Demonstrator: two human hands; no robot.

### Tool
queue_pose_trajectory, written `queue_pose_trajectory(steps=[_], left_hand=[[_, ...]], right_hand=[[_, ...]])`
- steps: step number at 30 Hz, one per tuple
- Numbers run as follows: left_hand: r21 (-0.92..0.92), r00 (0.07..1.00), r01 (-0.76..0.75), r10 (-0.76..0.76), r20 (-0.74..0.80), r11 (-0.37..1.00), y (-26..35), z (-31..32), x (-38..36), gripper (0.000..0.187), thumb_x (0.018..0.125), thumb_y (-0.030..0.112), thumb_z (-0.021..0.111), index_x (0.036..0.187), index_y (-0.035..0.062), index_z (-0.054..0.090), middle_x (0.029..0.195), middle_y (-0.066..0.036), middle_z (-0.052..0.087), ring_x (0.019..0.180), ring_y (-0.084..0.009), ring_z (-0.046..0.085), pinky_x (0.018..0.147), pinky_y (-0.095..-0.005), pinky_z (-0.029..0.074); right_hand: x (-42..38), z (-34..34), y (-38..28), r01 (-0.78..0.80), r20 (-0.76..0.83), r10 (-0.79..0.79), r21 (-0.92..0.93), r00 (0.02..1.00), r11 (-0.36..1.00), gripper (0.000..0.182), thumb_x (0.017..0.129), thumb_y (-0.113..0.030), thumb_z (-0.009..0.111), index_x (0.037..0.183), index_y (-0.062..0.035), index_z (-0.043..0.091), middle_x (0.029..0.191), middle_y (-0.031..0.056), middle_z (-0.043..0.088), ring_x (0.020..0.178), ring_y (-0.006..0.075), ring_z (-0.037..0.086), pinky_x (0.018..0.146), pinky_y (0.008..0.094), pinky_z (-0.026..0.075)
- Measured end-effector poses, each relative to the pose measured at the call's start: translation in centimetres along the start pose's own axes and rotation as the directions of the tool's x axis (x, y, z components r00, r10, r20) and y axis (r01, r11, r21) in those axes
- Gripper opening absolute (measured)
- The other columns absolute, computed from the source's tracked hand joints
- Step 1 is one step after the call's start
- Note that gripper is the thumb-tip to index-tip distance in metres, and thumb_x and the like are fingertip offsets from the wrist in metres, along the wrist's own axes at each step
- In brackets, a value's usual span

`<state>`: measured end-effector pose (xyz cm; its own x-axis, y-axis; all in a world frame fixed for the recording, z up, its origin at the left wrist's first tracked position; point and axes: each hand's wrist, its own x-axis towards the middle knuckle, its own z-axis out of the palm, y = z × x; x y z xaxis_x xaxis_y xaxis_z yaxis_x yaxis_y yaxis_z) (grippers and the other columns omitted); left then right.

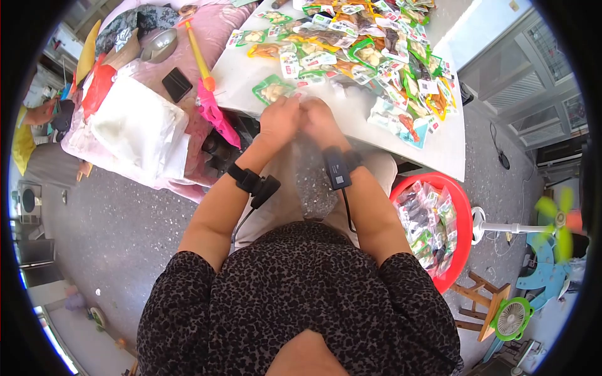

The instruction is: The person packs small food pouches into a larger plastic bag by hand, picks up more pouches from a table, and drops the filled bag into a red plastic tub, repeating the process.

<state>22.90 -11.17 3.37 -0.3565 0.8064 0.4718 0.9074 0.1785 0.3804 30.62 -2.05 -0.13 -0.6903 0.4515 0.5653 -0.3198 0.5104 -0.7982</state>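
My left hand (280,120) and my right hand (321,123) meet at the near edge of the white table (244,81). Both are closed, fingertips together, pinching what looks like the rim of a clear plastic bag (310,166). Its hazy film hangs between my forearms and is hard to make out. Just beyond my left hand lies a green-edged food packet (273,89) with pale contents. A big heap of sealed snack packets (351,47) covers the table beyond my hands. To the right of my right hand is a packet with a reddish-brown piece (407,127).
A red basin (464,219) with bagged packets stands by my right knee. On the left, a pink-covered surface (75,141) bears white sheets (141,125), a phone (177,84) and a metal bowl (159,46). Fans and a wooden stool (492,307) stand right; another person's arm (39,113) shows far left.
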Motion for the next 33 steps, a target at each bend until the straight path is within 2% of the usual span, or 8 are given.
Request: queue_pose_trajectory(steps=[3,5,12,18,25,30,32,33], left_hand=[[-0.042,0.995,0.097,-0.096,0.026,0.994,-0.8,0.3,0.7,0.011,0.075,0.016,0.044,0.078,0.0066,0.048,0.075,-0.014,0.052,0.068,-0.0330,0.051,0.058,-0.0411,0.041],[-0.096,0.990,0.137,-0.134,0.035,0.986,-1.2,0.9,0.7,0.012,0.076,0.017,0.043,0.080,0.0064,0.049,0.077,-0.015,0.052,0.070,-0.0332,0.051,0.060,-0.0409,0.041],[-0.193,0.972,0.225,-0.205,0.118,0.955,-1.6,2.3,0.3,0.014,0.076,0.018,0.043,0.080,0.0061,0.050,0.079,-0.015,0.053,0.074,-0.0316,0.051,0.063,-0.0394,0.040],[-0.125,0.954,0.262,-0.237,0.183,0.957,-1.3,1.9,0.5,0.019,0.078,0.022,0.041,0.079,0.0058,0.051,0.080,-0.015,0.054,0.075,-0.0308,0.052,0.064,-0.0396,0.040],[-0.137,0.964,0.246,-0.228,0.135,0.959,-1.1,1.7,0.6,0.024,0.081,0.025,0.038,0.075,0.0056,0.051,0.073,-0.016,0.054,0.072,-0.0324,0.052,0.062,-0.0412,0.041],[-0.137,0.976,0.205,-0.191,0.107,0.969,-1.0,1.8,0.3,0.019,0.077,0.019,0.040,0.073,0.0044,0.050,0.073,-0.016,0.053,0.070,-0.0334,0.051,0.061,-0.0424,0.040],[-0.142,0.979,0.187,-0.173,0.104,0.972,-1.2,2.0,0.1,0.016,0.076,0.017,0.040,0.073,0.0042,0.049,0.074,-0.016,0.053,0.070,-0.0336,0.051,0.061,-0.0426,0.040],[-0.143,0.980,0.185,-0.171,0.103,0.972,-1.3,2.1,0.0,0.015,0.075,0.017,0.040,0.074,0.0042,0.049,0.074,-0.016,0.052,0.070,-0.0337,0.051,0.061,-0.0427,0.040]], right_hand=[[0.8,-0.3,-0.8,-0.300,-0.124,0.300,0.021,0.946,0.954,0.016,0.067,-0.012,0.054,0.079,-0.0020,0.054,0.071,0.0103,0.055,0.062,0.0233,0.053,0.054,0.0311,0.043],[1.6,-0.5,-1.8,-0.704,-0.087,0.833,0.491,0.547,0.514,0.015,0.072,-0.011,0.051,0.084,-0.0019,0.052,0.073,0.0080,0.055,0.062,0.0188,0.053,0.050,0.0282,0.043],[5.2,-4.2,0.4,-0.474,-0.026,0.746,0.757,0.666,0.450,0.015,0.077,-0.012,0.046,0.086,0.0000,0.046,0.073,0.0090,0.051,0.063,0.0154,0.052,0.046,0.0237,0.040],[8.7,-3.4,2.7,-0.519,-0.026,0.844,0.778,0.535,0.353,0.011,0.077,-0.011,0.045,0.079,0.0000,0.047,0.066,0.0114,0.050,0.054,0.0153,0.047,0.044,0.0241,0.038],[6.6,-2.8,6.4,-0.321,-0.317,0.337,0.105,0.886,0.941,0.007,0.072,-0.007,0.048,0.074,-0.0013,0.047,0.066,0.0086,0.047,0.060,0.0159,0.050,0.045,0.0245,0.040],[2.9,-4.8,-1.9,-0.322,-0.281,0.226,-0.368,0.933,0.872,0.003,0.068,0.001,0.046,0.071,-0.0005,0.046,0.073,0.0097,0.049,0.069,0.0203,0.052,0.059,0.0324,0.044],[0.5,-5.7,2.3,-0.193,-0.294,0.457,0.625,0.839,0.756,0.010,0.070,0.000,0.048,0.079,0.0002,0.048,0.080,0.0106,0.052,0.074,0.0210,0.052,0.065,0.0385,0.043],[-0.3,-5.9,2.1,-0.220,-0.273,0.475,0.627,0.837,0.748,0.012,0.071,-0.002,0.048,0.082,0.0004,0.048,0.082,0.0108,0.052,0.074,0.0208,0.052,0.065,0.0390,0.043]])
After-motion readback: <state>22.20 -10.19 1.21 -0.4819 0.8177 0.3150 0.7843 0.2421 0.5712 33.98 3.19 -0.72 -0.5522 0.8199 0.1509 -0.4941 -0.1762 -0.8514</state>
